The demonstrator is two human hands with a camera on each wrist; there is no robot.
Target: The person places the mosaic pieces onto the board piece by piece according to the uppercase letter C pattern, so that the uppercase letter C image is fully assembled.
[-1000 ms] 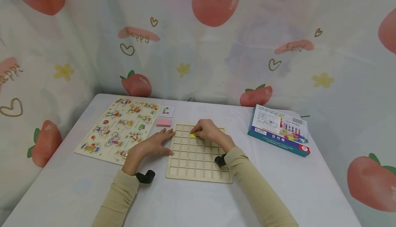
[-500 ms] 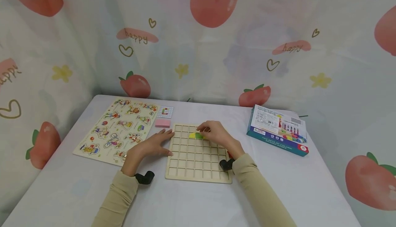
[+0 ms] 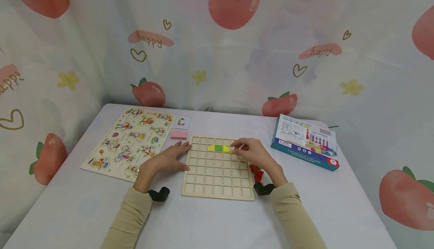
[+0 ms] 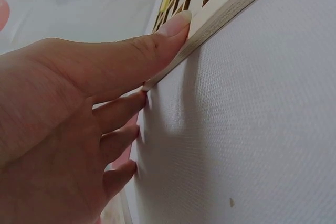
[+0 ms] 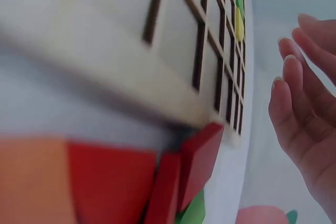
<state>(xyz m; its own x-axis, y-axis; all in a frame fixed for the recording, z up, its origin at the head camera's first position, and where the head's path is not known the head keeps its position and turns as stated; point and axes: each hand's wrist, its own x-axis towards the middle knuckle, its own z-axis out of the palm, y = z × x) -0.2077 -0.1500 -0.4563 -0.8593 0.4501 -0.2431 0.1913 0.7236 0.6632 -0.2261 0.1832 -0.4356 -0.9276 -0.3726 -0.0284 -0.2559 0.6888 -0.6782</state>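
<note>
A pale wooden grid board [image 3: 217,173] lies on the table. In its upper part a green square piece [image 3: 219,148] sits between two yellow pieces, the left one [image 3: 211,148] and the right one [image 3: 226,148], whose outer corners look cut away. My left hand [image 3: 166,159] rests at the board's left edge; in the left wrist view its thumb [image 4: 168,27] presses the rim and the other fingers reach down beside it. My right hand [image 3: 257,154] hovers over the board's upper right edge. Its fingers [image 5: 294,72] are loosely bent, with nothing between them in the right wrist view.
Red blocks [image 3: 257,173] lie against the board's right edge, with an orange block [image 5: 34,182] and a green piece [image 5: 194,208] among them. A picture puzzle board [image 3: 130,143], pattern card [image 3: 182,122] and pink block [image 3: 178,135] lie left; a box [image 3: 305,141] lies right.
My right hand has moved right, off the coloured row, uncovering the green and right yellow pieces and the red blocks. My left hand has stayed in place.
</note>
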